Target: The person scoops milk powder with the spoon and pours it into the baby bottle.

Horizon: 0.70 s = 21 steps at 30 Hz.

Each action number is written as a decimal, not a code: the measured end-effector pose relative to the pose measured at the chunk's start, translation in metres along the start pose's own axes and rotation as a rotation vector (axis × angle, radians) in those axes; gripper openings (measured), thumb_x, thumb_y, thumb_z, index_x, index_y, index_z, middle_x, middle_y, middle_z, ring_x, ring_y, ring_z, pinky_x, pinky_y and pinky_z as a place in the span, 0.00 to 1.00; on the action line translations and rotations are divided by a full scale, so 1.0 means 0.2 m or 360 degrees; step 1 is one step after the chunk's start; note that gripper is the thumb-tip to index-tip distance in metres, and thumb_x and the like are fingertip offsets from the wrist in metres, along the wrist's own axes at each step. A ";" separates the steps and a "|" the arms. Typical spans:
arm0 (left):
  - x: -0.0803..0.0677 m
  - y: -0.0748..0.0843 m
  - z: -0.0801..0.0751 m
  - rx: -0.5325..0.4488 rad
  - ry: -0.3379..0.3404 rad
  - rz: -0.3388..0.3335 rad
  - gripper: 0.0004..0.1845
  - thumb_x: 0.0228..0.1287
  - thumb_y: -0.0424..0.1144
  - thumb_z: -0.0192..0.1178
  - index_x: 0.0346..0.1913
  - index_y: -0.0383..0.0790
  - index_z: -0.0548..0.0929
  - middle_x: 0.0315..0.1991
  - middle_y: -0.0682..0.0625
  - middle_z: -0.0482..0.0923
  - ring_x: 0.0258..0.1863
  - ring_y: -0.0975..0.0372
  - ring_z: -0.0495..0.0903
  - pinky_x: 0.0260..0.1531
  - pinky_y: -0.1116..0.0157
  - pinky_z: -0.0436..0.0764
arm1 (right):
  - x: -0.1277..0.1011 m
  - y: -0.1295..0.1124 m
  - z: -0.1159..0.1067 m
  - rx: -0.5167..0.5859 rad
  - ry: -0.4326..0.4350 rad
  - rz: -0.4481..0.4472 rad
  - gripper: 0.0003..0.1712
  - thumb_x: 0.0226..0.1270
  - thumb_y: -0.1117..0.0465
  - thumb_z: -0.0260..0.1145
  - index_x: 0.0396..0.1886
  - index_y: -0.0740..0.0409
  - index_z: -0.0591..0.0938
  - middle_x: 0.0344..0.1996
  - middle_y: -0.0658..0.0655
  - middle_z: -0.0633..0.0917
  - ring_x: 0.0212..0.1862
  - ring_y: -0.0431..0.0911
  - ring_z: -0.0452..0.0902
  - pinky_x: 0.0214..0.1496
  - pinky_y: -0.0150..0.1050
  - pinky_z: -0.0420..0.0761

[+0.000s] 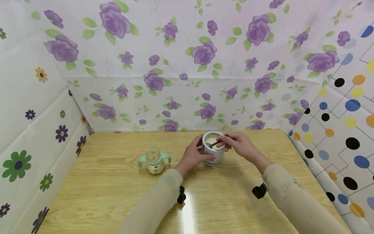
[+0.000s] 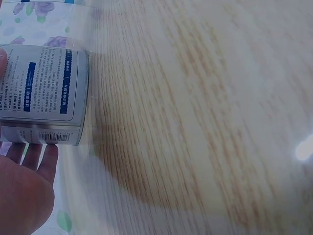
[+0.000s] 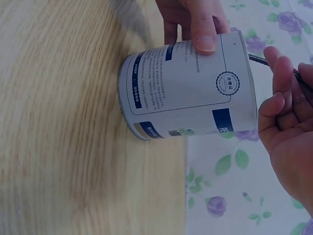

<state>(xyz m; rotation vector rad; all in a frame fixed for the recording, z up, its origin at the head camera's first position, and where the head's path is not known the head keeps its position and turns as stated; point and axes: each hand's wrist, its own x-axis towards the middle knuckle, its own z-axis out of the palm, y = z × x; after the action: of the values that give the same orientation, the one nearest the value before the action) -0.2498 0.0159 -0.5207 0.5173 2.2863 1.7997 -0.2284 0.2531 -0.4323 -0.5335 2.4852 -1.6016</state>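
A white tin can (image 1: 217, 157) with a silver rim stands near the back of the table, its top uncovered and pale powder (image 1: 209, 138) inside. My left hand (image 1: 192, 156) grips the can from the left, with the thumb across the front. In the left wrist view, the fingers of the left hand (image 2: 27, 193) lie along the can's printed side (image 2: 44, 88). From the right, my right hand (image 1: 242, 145) pinches the handle of a metal spoon (image 1: 215, 143), whose bowl is at the can's mouth. The right wrist view shows the dark handle (image 3: 257, 59) entering the can.
To the left stands a small baby bottle (image 1: 155, 168) with mint-green handles (image 1: 166, 156) and no cap, pale contents inside. The wooden table (image 1: 117, 195) meets a flowered cloth wall (image 1: 175, 97) behind the can. A dotted cloth (image 1: 336, 146) hangs at the right.
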 end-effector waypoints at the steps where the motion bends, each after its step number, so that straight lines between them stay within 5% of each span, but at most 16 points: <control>1: 0.00 0.00 0.00 0.0000 0.0000 -0.0002 0.52 0.56 0.45 0.85 0.82 0.59 0.66 0.72 0.55 0.75 0.72 0.54 0.74 0.73 0.50 0.74 | 0.00 0.01 0.00 0.0028 0.0005 0.0019 0.24 0.88 0.52 0.58 0.58 0.69 0.87 0.41 0.58 0.93 0.34 0.54 0.85 0.43 0.40 0.86; 7: 0.00 0.00 0.00 0.0005 0.0005 -0.0009 0.53 0.56 0.45 0.85 0.82 0.59 0.66 0.73 0.54 0.74 0.73 0.53 0.74 0.73 0.50 0.73 | -0.03 0.07 -0.02 0.0298 0.0102 0.0162 0.29 0.88 0.47 0.57 0.57 0.70 0.87 0.41 0.51 0.93 0.34 0.45 0.83 0.45 0.39 0.84; 14: -0.01 0.00 -0.01 -0.0013 -0.0002 0.0001 0.53 0.57 0.44 0.85 0.82 0.57 0.66 0.74 0.52 0.74 0.73 0.52 0.73 0.73 0.50 0.73 | -0.07 0.14 -0.02 0.0927 0.0228 0.0287 0.33 0.89 0.51 0.54 0.70 0.80 0.73 0.41 0.49 0.93 0.34 0.38 0.81 0.42 0.32 0.84; 21: -0.01 0.01 -0.01 -0.0009 -0.0008 0.0003 0.53 0.56 0.44 0.85 0.82 0.57 0.66 0.74 0.52 0.74 0.74 0.52 0.73 0.73 0.49 0.73 | -0.12 0.20 -0.03 0.1447 0.0293 0.0390 0.20 0.90 0.55 0.53 0.58 0.63 0.85 0.42 0.51 0.93 0.35 0.38 0.82 0.43 0.32 0.84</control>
<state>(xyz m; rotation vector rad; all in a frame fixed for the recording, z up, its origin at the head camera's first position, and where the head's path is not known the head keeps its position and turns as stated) -0.2487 0.0147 -0.5182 0.5222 2.2778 1.8030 -0.2167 0.2822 -0.4664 0.0501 1.5315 -2.4446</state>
